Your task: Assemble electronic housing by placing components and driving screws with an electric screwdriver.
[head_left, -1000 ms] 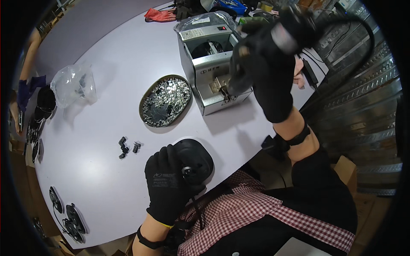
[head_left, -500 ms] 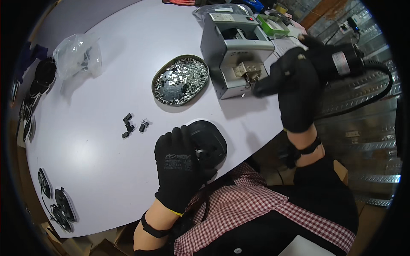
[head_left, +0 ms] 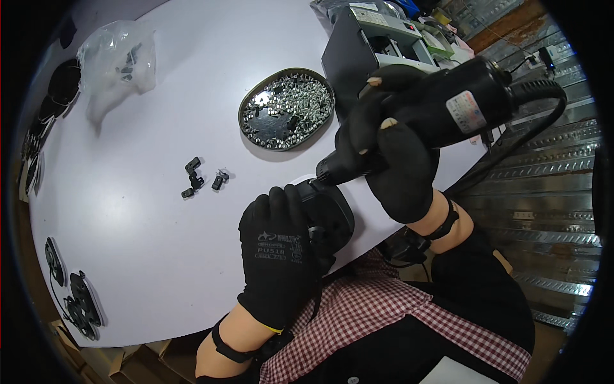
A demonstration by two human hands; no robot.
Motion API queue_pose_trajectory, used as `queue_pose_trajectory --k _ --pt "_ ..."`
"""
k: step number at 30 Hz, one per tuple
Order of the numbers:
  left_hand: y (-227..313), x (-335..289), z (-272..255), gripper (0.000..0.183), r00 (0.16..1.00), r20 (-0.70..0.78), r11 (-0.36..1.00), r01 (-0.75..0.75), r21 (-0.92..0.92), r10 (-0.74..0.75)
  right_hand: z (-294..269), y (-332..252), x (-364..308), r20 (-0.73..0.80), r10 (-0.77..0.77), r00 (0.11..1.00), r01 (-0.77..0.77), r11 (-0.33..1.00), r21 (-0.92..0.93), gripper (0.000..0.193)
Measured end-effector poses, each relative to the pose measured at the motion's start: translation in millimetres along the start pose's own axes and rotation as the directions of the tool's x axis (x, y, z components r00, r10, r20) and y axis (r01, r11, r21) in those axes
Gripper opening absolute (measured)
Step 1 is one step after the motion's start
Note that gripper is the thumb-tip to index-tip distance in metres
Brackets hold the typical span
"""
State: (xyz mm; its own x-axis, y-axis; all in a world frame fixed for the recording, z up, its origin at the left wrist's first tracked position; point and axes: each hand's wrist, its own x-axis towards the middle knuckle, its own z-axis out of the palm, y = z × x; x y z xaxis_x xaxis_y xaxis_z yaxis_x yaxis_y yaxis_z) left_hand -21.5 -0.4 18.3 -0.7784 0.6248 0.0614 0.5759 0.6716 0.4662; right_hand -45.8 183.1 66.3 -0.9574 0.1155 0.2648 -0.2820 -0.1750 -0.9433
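In a black glove, my left hand (head_left: 278, 246) grips a rounded black plastic housing (head_left: 336, 214) against the table near its front edge. My gloved right hand (head_left: 390, 144) is wrapped round a black electric screwdriver (head_left: 441, 105) with a thick cord. The tool is tilted, its nose at the far edge of the housing; whether the tip touches a screw I cannot make out. Just beyond lies an oval dish (head_left: 259, 131) of small shiny screws. Left of my left hand are small black plastic parts (head_left: 194, 176) and another small black piece with metal (head_left: 220, 180).
A grey screw-feeding machine (head_left: 348, 54) stands at the back right, partly hidden by my right hand. A clear plastic bag (head_left: 121, 61) lies at the far left. More black parts with a cable (head_left: 83, 304) sit at the near left edge. The white table (head_left: 153, 256) has a curved rim.
My right hand has brought the electric screwdriver from the grey machine leftward and down to the housing. My left hand still holds the housing. The whole view has shifted slightly.
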Motion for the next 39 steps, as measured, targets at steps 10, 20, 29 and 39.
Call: queue_pose_trajectory --k 10,20,29,39 --pt "-6 2 5 0.065 0.997 -0.065 0.995 -0.047 -0.092 0.041 5 14 8 0.154 -0.135 0.979 0.161 0.972 -0.169 0.042" --pt "5 6 0 0.077 0.993 -0.028 0.992 -0.115 -0.054 0.113 14 13 8 0.208 -0.254 0.944 0.325 0.822 -0.468 0.033" --pt "9 -3 2 0.088 0.992 -0.109 0.997 -0.060 0.041 0.064 -73 -62 -9 -0.274 -0.549 0.790 0.478 0.830 -0.288 0.023" --pt "-1 0 16 0.087 0.972 -0.201 0.988 -0.096 0.119 0.118 -84 -42 1 -0.182 -0.451 0.874 0.289 0.783 -0.551 0.021"
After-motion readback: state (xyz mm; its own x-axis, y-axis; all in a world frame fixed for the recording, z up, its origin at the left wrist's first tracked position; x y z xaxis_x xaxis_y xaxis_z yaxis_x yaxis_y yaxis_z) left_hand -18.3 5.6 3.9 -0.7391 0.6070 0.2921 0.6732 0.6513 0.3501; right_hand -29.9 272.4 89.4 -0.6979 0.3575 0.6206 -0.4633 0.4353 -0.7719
